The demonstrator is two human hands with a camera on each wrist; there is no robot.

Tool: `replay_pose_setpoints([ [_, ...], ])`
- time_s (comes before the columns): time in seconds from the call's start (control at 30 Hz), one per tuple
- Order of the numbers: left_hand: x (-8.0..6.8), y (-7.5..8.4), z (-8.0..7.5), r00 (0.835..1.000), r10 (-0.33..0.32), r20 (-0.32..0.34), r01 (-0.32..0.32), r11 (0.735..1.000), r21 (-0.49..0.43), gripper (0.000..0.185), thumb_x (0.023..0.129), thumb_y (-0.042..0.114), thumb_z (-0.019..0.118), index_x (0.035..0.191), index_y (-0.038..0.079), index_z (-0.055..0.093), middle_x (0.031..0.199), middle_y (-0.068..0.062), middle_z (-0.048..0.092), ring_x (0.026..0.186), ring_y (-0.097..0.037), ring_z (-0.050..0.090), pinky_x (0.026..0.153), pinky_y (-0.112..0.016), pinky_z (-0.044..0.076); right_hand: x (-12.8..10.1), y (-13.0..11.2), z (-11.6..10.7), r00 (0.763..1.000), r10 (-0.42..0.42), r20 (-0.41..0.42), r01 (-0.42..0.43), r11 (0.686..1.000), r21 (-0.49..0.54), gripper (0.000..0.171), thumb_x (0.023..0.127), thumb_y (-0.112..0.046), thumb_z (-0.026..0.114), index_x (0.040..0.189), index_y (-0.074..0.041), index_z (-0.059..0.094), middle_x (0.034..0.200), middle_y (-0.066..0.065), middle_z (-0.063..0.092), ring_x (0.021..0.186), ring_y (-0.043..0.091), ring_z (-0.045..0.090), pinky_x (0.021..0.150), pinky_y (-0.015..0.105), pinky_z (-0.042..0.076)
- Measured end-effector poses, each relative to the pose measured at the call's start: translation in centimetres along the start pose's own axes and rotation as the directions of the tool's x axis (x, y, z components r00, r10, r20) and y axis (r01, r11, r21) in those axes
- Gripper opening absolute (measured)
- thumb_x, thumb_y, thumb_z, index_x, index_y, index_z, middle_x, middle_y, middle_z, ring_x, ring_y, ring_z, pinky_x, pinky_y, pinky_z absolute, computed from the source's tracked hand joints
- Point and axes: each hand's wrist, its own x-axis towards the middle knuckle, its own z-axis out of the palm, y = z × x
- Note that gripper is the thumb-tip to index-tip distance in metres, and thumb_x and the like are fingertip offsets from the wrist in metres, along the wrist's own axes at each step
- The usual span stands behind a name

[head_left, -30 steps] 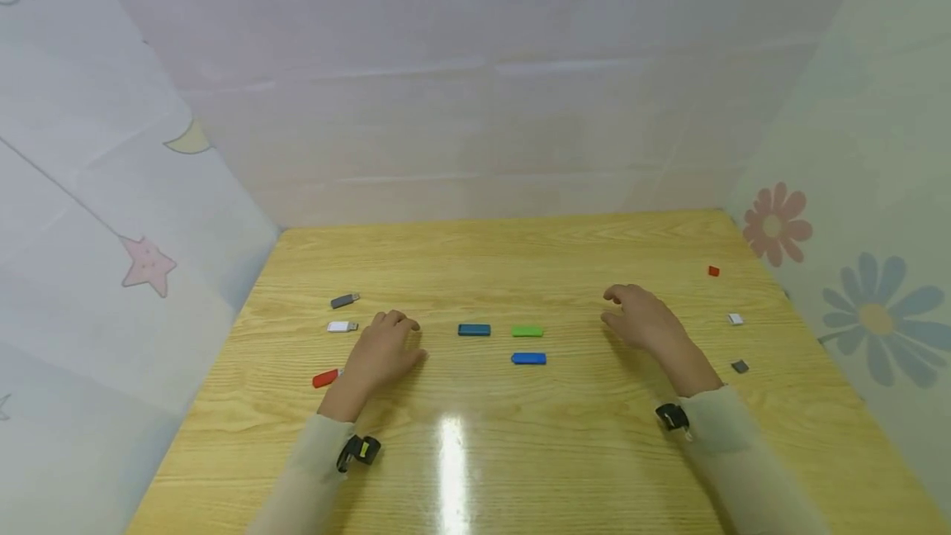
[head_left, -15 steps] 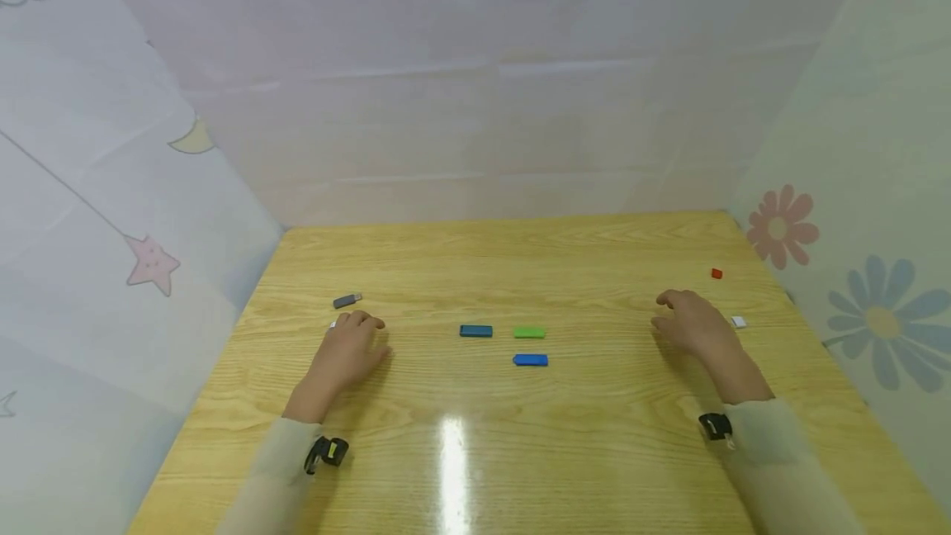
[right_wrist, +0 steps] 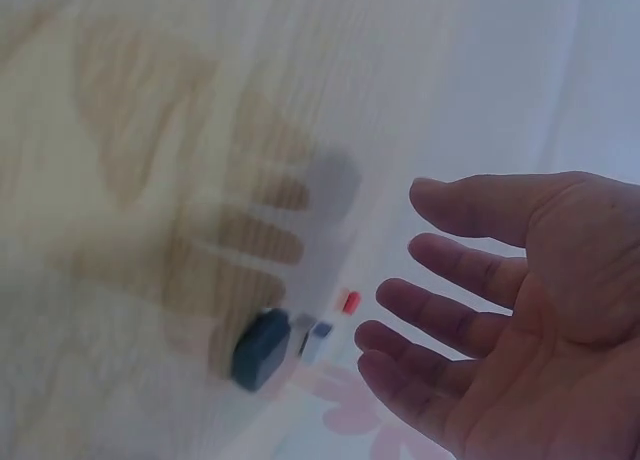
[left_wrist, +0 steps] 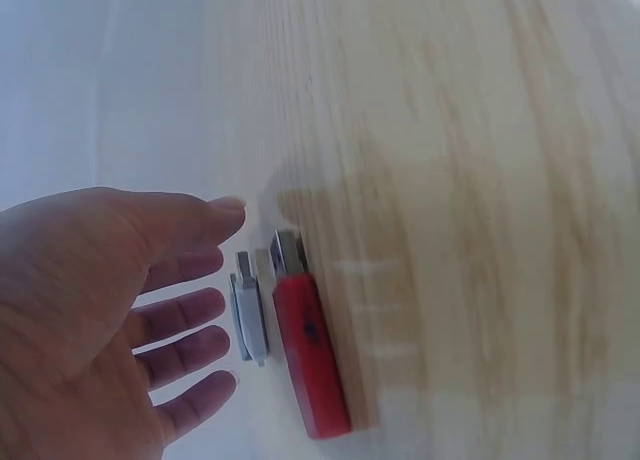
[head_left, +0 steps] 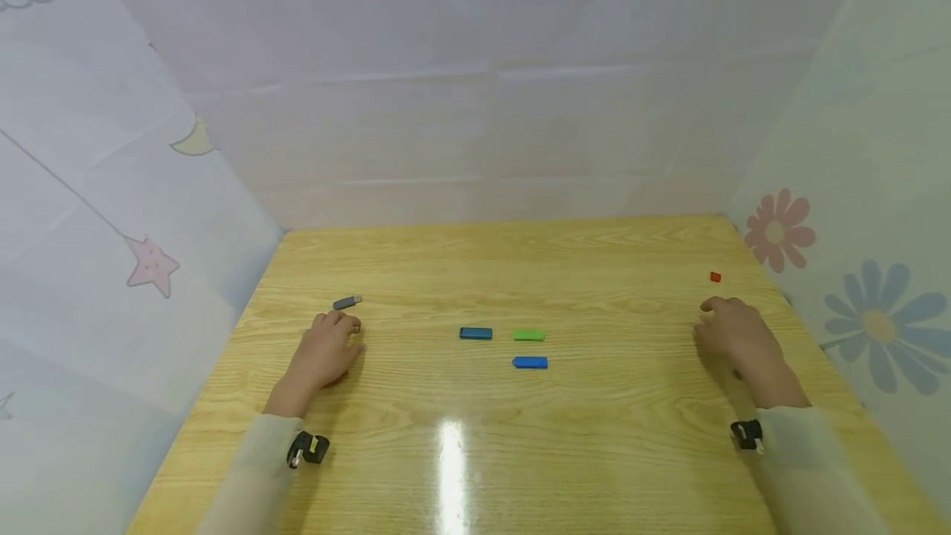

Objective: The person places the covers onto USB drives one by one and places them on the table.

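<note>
My left hand [head_left: 332, 338] hovers open, palm down, at the left of the wooden table [head_left: 594, 444]. In the head view it covers a white USB drive and a red one; in the left wrist view the white drive [left_wrist: 248, 306] and red drive [left_wrist: 309, 352] lie side by side just beyond its straight fingers [left_wrist: 185, 276]. A grey drive [head_left: 346, 302] lies beyond the left hand. My right hand [head_left: 726, 329] is open near the right edge, below a small red cap [head_left: 715, 276]. Under my right hand's spread fingers [right_wrist: 450, 262], the right wrist view shows a dark cap [right_wrist: 262, 350] and the red cap [right_wrist: 350, 301].
Three capped drives lie mid-table: dark blue [head_left: 475, 333], green [head_left: 528, 336] and bright blue [head_left: 530, 362]. Pale sheets printed with a star [head_left: 152, 265] and flowers [head_left: 776, 231] wall in the table on the left, back and right.
Both hands have spread outwards from the middle. The left one slid left over the white and red drives; the right one slid right and now hides the white and dark caps.
</note>
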Motion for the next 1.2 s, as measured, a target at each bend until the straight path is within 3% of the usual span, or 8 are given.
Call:
replay_pose_setpoints([
  [0.27,0.5,-1.4,-0.2,1.0,-0.004,0.027,0.004,1.0,0.002,0.039,0.096,0.019,0.071,0.126,-0.003,0.061,0.132,-0.029,0.053,0.121,-0.047,0.048,0.095,-0.061,0.047,0.0,2.8,0.2,0.999,0.033,-0.041,-0.034,0.999,-0.002,0.055,0.098,-0.024,0.055,0.139,0.012,0.043,0.137,0.045,0.03,0.119,0.067,0.027,0.089,0.076,0.038],
  [0.57,0.8,-2.1,-0.1,0.999,-0.004,0.051,0.005,1.0,-0.016,0.034,0.098,0.018,0.068,0.126,-0.002,0.062,0.131,-0.028,0.054,0.117,-0.044,0.049,0.095,-0.06,0.047,-0.4,3.3,-0.6,0.999,0.041,-0.017,-0.041,0.999,-0.02,0.057,0.098,-0.021,0.051,0.141,0.015,0.038,0.134,0.046,0.029,0.117,0.068,0.029,0.089,0.076,0.038],
  [0.93,0.6,-1.8,-0.8,0.998,0.003,0.067,-0.003,1.0,0.011,0.03,0.101,0.017,0.065,0.124,-0.003,0.065,0.127,-0.026,0.057,0.116,-0.044,0.05,0.098,-0.058,0.047,0.2,3.8,-0.8,0.999,0.033,0.026,-0.033,0.999,-0.018,0.054,0.096,-0.013,0.047,0.142,0.014,0.04,0.134,0.047,0.03,0.118,0.069,0.029,0.093,0.075,0.037],
  [1.2,0.7,-1.5,-1.0,0.999,0.014,0.034,-0.014,1.0,0.004,0.026,0.1,0.012,0.065,0.122,-0.003,0.067,0.122,-0.023,0.062,0.106,-0.04,0.054,0.092,-0.054,0.049,0.5,4.2,-0.5,1.0,0.008,0.007,-0.007,0.999,-0.054,0.045,0.098,-0.008,0.042,0.137,0.014,0.047,0.132,0.046,0.036,0.117,0.069,0.032,0.095,0.075,0.035],
])
